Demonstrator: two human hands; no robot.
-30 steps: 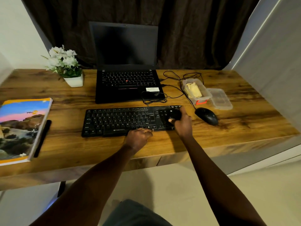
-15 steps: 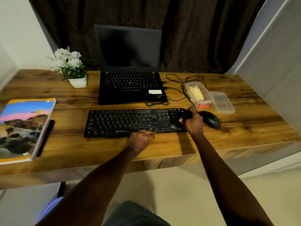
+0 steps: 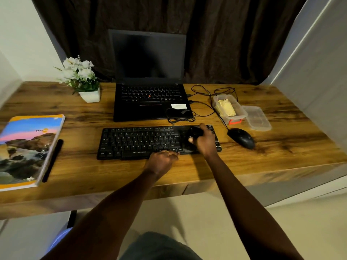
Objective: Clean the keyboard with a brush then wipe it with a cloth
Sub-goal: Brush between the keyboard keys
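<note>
A black keyboard (image 3: 139, 141) lies flat on the wooden desk in front of the laptop. My right hand (image 3: 205, 141) is over the keyboard's right end, closed around a small black brush (image 3: 195, 132) that rests on the keys. My left hand (image 3: 162, 159) presses on the keyboard's front edge near the space bar, fingers curled, holding nothing. A yellow cloth (image 3: 225, 107) lies folded inside a clear plastic box (image 3: 242, 111) at the back right.
An open black laptop (image 3: 150, 98) stands behind the keyboard, with cables (image 3: 202, 104) trailing right. A black mouse (image 3: 241, 137) sits right of the keyboard, beside a clear lid (image 3: 257, 118). A flower pot (image 3: 88, 94) stands back left; a notebook (image 3: 28, 149) and pen (image 3: 52, 160) lie left.
My right hand with the brush swept right to the keyboard's end, then came back left over the numeric keys. My left hand stayed on the front edge.
</note>
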